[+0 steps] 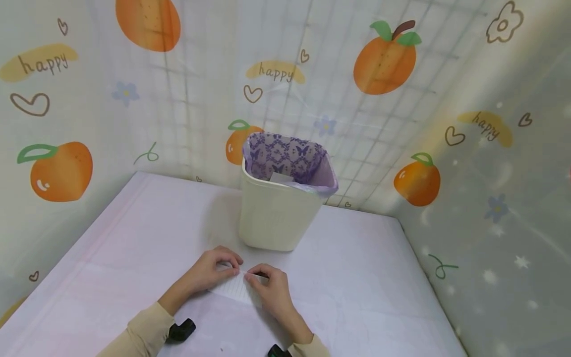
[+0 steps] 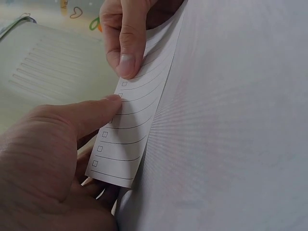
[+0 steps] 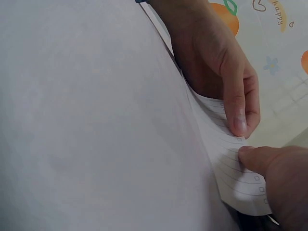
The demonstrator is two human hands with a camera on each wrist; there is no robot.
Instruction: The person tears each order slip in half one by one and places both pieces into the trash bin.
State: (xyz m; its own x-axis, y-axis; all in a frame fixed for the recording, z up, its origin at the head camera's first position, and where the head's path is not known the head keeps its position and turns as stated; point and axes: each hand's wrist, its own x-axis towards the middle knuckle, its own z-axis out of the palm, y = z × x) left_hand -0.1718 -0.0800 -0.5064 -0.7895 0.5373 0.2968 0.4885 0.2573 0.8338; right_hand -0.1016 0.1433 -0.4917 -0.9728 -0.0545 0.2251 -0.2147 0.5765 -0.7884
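A sheet of lined paper [image 1: 235, 290] with small checkboxes down one edge lies low over the table in front of the bin. My left hand [image 1: 213, 269] pinches its checkbox edge between thumb and fingers. Close beside it, my right hand [image 1: 273, 287] pinches the same edge, the two thumbs nearly meeting. In the left wrist view the paper [image 2: 130, 120] bows between the hands, and the left thumb [image 2: 91, 115] presses on its face. The right wrist view shows the left hand [image 3: 226, 72] across from the right thumb [image 3: 264, 161] on that edge.
Just beyond the hands stands a cream waste bin [image 1: 276, 215] with a purple butterfly-patterned liner [image 1: 287, 153]. A white piece of paper [image 1: 281, 178] shows inside it. A white-covered table [image 1: 366, 277] extends to both sides. Printed curtains [image 1: 205, 89] hang around its back and sides.
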